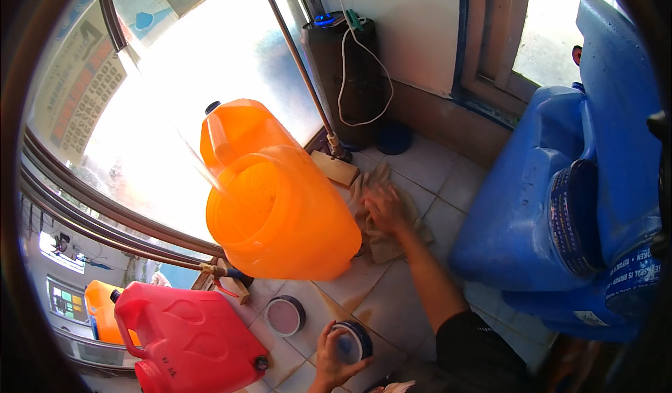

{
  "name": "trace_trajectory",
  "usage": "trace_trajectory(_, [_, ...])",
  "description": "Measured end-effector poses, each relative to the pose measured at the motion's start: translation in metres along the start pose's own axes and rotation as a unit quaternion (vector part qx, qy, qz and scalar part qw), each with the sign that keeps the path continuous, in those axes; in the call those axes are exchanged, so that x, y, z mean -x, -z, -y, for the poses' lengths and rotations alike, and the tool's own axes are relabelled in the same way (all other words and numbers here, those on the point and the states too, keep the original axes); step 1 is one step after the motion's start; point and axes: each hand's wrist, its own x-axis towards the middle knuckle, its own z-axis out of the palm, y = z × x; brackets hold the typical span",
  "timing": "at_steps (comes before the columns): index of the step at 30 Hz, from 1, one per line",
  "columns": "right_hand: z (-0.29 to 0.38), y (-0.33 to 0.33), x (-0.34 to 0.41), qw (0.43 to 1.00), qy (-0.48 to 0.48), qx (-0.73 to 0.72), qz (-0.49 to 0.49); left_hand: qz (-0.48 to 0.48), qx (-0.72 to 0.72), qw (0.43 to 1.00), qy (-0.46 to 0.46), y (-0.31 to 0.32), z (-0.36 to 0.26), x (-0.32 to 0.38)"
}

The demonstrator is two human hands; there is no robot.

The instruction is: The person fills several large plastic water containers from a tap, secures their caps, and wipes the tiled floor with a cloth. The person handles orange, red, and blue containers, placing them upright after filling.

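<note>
My left hand [336,361] grips a round dark-blue screw cap [362,338] by its rim, hollow side facing up. My right hand [386,209] rests with spread fingers on a crumpled brown cloth [386,243] on the tiles; whether it grips the cloth is unclear. Left of the cloth stands an orange plastic jug [320,220] with its wide mouth uncovered, and a stream of water [197,159] falls into that mouth. A second round cap [285,316] lies hollow side up on the tiles, left of my left hand.
A red plastic jug [205,340] is at the lower left. Large blue water jugs [514,204] crowd the right side. A black speaker-like box [346,73] with a white cable stands by the wall, near a metal pipe [299,57] and a wooden block [334,167].
</note>
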Motion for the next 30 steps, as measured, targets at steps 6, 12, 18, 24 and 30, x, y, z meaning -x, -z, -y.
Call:
trace_trajectory(6, [0.016,0.014,0.019,0.990,-0.045,-0.133,0.018,0.021,-0.003,0.999,-0.027,-0.003,-0.006,-0.011])
trace_trajectory(12, [0.027,-0.007,0.003,0.991,0.047,0.036,0.120,0.038,0.010,0.996,-0.074,-0.018,-0.020,-0.029])
trace_trajectory(18, [-0.017,0.025,0.025,0.972,-0.113,0.184,-0.089,0.041,0.004,0.996,-0.075,-0.017,-0.014,-0.030])
trace_trajectory(24, [-0.028,0.024,-0.020,0.863,-0.279,0.357,-0.223,0.009,0.036,0.998,-0.050,-0.008,-0.004,-0.030])
trace_trajectory(30, [0.023,-0.016,0.040,0.982,0.032,0.184,-0.014,-0.031,0.065,0.992,-0.102,-0.020,-0.008,-0.055])
